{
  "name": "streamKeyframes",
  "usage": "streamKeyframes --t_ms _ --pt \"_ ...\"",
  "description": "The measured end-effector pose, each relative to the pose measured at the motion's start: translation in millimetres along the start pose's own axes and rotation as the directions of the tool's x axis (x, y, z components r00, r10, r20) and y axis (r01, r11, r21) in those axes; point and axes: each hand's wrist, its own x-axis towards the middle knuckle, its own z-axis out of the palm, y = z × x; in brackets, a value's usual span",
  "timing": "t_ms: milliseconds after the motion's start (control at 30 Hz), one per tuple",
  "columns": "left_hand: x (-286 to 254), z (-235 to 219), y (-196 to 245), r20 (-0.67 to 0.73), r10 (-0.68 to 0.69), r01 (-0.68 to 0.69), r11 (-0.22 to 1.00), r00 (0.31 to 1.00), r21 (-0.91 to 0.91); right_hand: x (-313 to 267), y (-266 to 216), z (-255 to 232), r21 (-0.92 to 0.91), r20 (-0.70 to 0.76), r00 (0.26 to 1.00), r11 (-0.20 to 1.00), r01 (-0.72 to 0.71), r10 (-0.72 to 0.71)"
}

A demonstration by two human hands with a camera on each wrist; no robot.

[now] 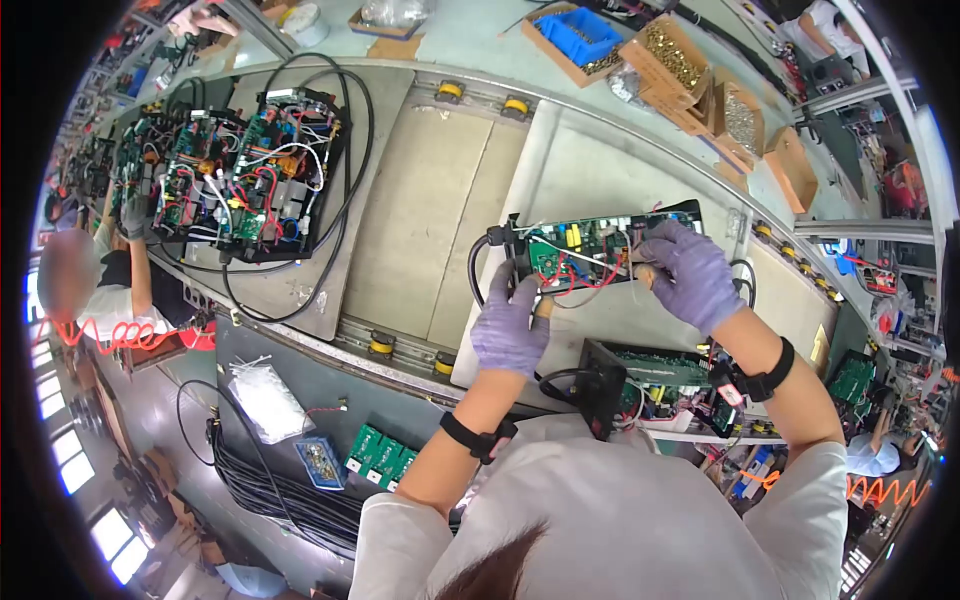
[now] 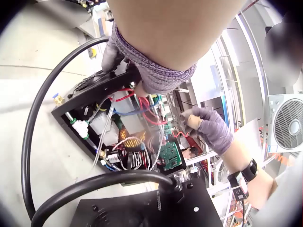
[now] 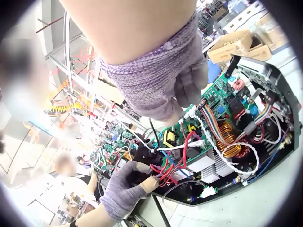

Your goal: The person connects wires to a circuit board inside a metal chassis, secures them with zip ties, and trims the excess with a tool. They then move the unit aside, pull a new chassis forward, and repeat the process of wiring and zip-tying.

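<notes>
An electronics unit with a black case [image 1: 690, 212], a green circuit board [image 1: 548, 262] and red, white and yellow parts lies lengthwise in front of me. My left hand [image 1: 508, 325], in a purple glove with bare fingertips, grips the end panel [image 2: 102, 92] at its left. The fingers are outside the panel and the thumb inside, close by the red wires [image 3: 177, 170]. Over the right part of the board, my right hand [image 1: 692, 275] has its fingers curled, with thumb and forefinger pinching at a thin wire. Its fingertips partly hide that spot. A copper coil [image 3: 229, 142] sits inside the case.
Similar units [image 1: 285, 175] stand on a plate at left, near another person. A second open unit [image 1: 650, 365] lies close in front of me. Boxes of screws [image 1: 670, 55] line the far shelf. Green boards [image 1: 378, 455] and black cables [image 1: 290, 505] are at lower left.
</notes>
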Motion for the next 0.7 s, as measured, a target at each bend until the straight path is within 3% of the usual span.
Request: streamKeyframes --t_ms 33,167,267,367,433,467,500,533,600,700 --pt "1.8 -8.4 5.9 0.065 -0.046 0.045 0.999 0.997 0.023 -4.6 2.8 5.9 0.021 0.034 0.998 0.998 -0.054 0.053" --pt "-2.1 -13.4 12.9 0.000 -0.002 0.002 1.000 1.000 -0.024 -0.2 -8.7 18.8 0.044 0.096 0.983 0.986 -0.163 0.159" --pt "-16.8 -24.1 25.9 -0.283 0.217 -0.165 0.966 0.934 0.197 13.1 -20.9 25.2 -0.077 0.150 0.971 0.982 -0.174 0.184" --pt "-28.4 -26.6 27.2 -0.346 0.284 -0.242 0.957 0.894 0.161 17.7 -21.7 41.5 -0.239 0.179 0.967 0.962 -0.133 0.179" --pt "-28.3 -32.8 37.3 -0.118 0.033 -0.046 0.993 0.992 -0.111 19.8 -29.3 40.7 -0.290 0.213 0.955 0.947 -0.138 0.205" --pt "-27.6 -34.1 42.0 0.024 -0.079 0.083 0.971 0.997 -0.225 22.1 -32.6 41.8 -0.314 0.228 0.947 0.938 -0.150 0.228" --pt "-20.1 -17.1 30.3 -0.129 0.057 -0.088 0.965 0.990 -0.246 25.6 -34.1 45.4 -0.338 0.247 0.936 0.928 -0.158 0.250" --pt "-10.2 -24.3 38.8 0.035 -0.033 0.043 0.944 0.999 -0.326 28.4 -37.0 46.1 -0.364 0.268 0.925 0.917 -0.163 0.271" --pt "13.5 -18.5 45.7 0.298 -0.262 0.393 0.704 0.918 -0.592 32.0 -37.9 45.8 -0.333 0.335 0.877 0.914 -0.231 0.344" --pt "49.0 -12.8 46.2 0.659 -0.296 0.701 0.495 0.692 -0.514 28.3 -44.6 32.6 -0.236 0.356 0.878 0.940 -0.248 0.321"
